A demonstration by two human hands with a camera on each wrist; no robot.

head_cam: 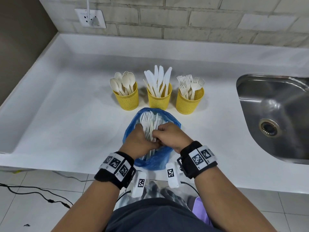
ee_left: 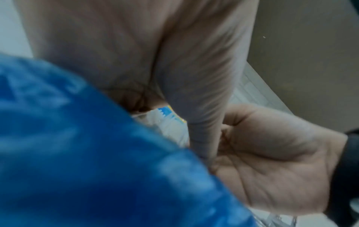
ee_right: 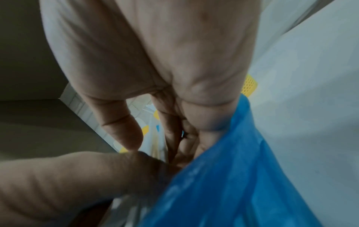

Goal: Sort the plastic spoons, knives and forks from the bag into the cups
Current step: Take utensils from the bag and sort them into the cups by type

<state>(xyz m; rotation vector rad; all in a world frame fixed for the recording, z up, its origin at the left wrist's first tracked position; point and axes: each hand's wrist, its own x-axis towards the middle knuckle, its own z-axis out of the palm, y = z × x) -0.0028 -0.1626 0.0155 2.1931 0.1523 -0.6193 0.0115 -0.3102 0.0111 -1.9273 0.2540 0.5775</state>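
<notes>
Near the counter's front edge lies a blue plastic bag (head_cam: 155, 159) with a bundle of white plastic cutlery (head_cam: 148, 119) sticking out of its open mouth. Both hands are in that mouth. My left hand (head_cam: 142, 136) is curled round the bundle from the left. My right hand (head_cam: 158, 133) pinches pieces of it with bent fingers; which pieces is hidden. Behind the bag stand three yellow mesh cups: spoons (head_cam: 125, 97), knives (head_cam: 159, 99), forks (head_cam: 189, 102). The wrist views are blurred, showing the blue bag (ee_left: 87, 153) (ee_right: 233, 176) against each palm and a little white cutlery (ee_left: 170, 129).
A steel sink (head_cam: 274, 114) is set into the white counter (head_cam: 66, 114) at the right. A wall socket with a plugged cable (head_cam: 90, 18) sits on the brick wall at the back left. Cables lie on the tiled floor (head_cam: 33, 198) below.
</notes>
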